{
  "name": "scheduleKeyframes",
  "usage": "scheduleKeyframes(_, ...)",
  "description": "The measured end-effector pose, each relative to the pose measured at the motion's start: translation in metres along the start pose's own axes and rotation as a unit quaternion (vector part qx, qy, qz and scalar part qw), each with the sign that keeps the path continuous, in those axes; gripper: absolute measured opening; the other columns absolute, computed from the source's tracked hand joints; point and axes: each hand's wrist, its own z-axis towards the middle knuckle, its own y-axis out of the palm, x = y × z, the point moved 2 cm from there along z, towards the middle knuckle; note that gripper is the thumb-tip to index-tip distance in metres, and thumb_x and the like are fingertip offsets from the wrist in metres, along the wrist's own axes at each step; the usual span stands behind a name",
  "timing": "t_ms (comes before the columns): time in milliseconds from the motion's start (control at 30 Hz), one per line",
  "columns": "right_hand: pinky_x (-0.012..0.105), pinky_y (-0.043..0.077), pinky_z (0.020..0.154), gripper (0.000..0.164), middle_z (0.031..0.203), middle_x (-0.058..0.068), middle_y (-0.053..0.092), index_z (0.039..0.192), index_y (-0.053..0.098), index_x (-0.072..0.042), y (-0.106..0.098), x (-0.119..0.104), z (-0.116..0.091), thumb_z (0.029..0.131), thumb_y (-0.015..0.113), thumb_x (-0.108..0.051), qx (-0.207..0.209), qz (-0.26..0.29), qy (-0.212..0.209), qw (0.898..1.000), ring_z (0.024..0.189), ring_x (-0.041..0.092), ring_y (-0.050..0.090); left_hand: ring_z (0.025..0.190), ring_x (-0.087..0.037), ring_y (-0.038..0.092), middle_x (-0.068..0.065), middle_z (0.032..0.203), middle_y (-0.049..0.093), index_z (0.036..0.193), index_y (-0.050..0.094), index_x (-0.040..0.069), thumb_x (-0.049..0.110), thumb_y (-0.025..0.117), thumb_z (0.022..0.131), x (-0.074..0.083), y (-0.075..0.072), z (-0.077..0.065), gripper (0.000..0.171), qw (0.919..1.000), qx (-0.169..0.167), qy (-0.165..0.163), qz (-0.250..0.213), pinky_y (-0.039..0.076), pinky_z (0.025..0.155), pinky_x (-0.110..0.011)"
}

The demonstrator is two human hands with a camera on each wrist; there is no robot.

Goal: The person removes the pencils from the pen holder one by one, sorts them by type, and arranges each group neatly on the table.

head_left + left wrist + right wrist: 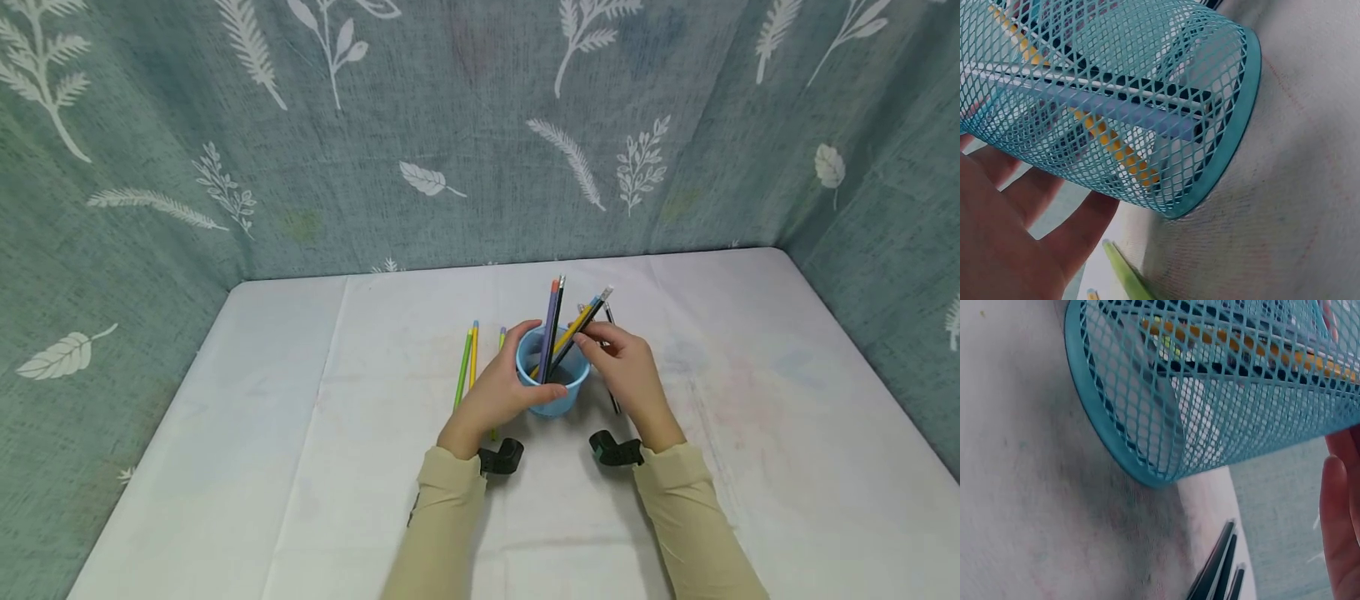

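While the left hand [491, 392] curls round the blue mesh cup [555, 407], short of the table's [360, 500] far edge, the right hand [628, 367] in the head view appears to pinch a black pencil [599, 305], probably to load it. Left wrist: a purple pencil [1141, 115] leans inside the mesh. Right wrist: dark pencils [1210, 562] lie beside the cup; the next move likely calls for releasing, then reaching for one.

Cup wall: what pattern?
Diamond mesh on the cup; the left wrist view shows it best.
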Motion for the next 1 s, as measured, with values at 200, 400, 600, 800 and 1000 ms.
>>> scheduleKeyframes(200, 0.037, 0.046, 0.075, 0.027, 0.098, 0.0, 0.063, 0.101, 0.066, -0.018, 0.004, 0.02, 0.004, 0.084, 0.06, -0.037, 0.033, 0.007, -0.01, 0.999, 0.092, 0.016, 0.055, 0.103, -0.018, 0.048, 0.0, 0.123, 0.045, 0.133, 0.02, 0.046, 0.061, 0.072, 0.058, 0.002, 0.0, 0.0, 0.092, 0.9995, 0.012, -0.005, 0.03, 0.042, 0.08, -0.038)
scheduleKeyframes(400, 0.035, 0.046, 0.07, 0.031, 0.096, 0.0, 0.063, 0.098, 0.066, -0.016, -0.009, -0.001, 0.001, 0.085, 0.056, -0.042, 0.057, 0.003, -0.001, 0.998, 0.088, 0.015, 0.057, 0.105, -0.017, 0.047, 0.002, 0.125, 0.043, 0.132, 0.02, 0.049, 0.058, 0.073, 0.059, 0.002, -0.001, -0.001, 0.09, 0.9993, 0.008, -0.009, 0.035, 0.041, 0.082, -0.039)
scheduleKeyframes(600, 0.032, 0.047, 0.071, 0.03, 0.096, 0.002, 0.064, 0.101, 0.064, -0.015, -0.014, 0.03, 0.011, 0.087, 0.055, -0.039, 0.071, 0.04, -0.025, 0.996, 0.084, 0.02, 0.06, 0.113, -0.016, 0.042, 0.004, 0.133, 0.037, 0.131, 0.018, 0.052, 0.06, 0.071, 0.06, 0.001, -0.001, -0.001, 0.089, 0.999, 0.01, -0.008, 0.043, 0.039, 0.085, -0.043)
scheduleKeyframes(800, 0.029, 0.049, 0.067, 0.026, 0.098, 0.009, 0.065, 0.109, 0.057, -0.009, -0.022, 0.047, 0.016, 0.091, 0.052, -0.027, 0.082, 0.137, -0.054, 0.986, 0.086, 0.021, 0.062, 0.121, -0.016, 0.034, 0.008, 0.138, 0.03, 0.134, 0.02, 0.05, 0.059, 0.07, 0.063, 0.001, 0.0, 0.0, 0.087, 0.9987, 0.004, -0.001, 0.051, 0.037, 0.088, -0.047)
scheduleKeyframes(1000, 0.03, 0.049, 0.067, 0.027, 0.092, 0.017, 0.065, 0.108, 0.049, -0.004, -0.044, -0.017, 0.001, 0.095, 0.043, -0.027, 0.12, 0.179, -0.052, 0.975, 0.079, 0.025, 0.063, 0.119, -0.017, 0.037, 0.007, 0.137, 0.032, 0.132, 0.019, 0.053, 0.062, 0.069, 0.061, 0.004, 0.0, 0.002, 0.087, 0.9983, 0.006, -0.002, 0.058, 0.038, 0.086, -0.046)
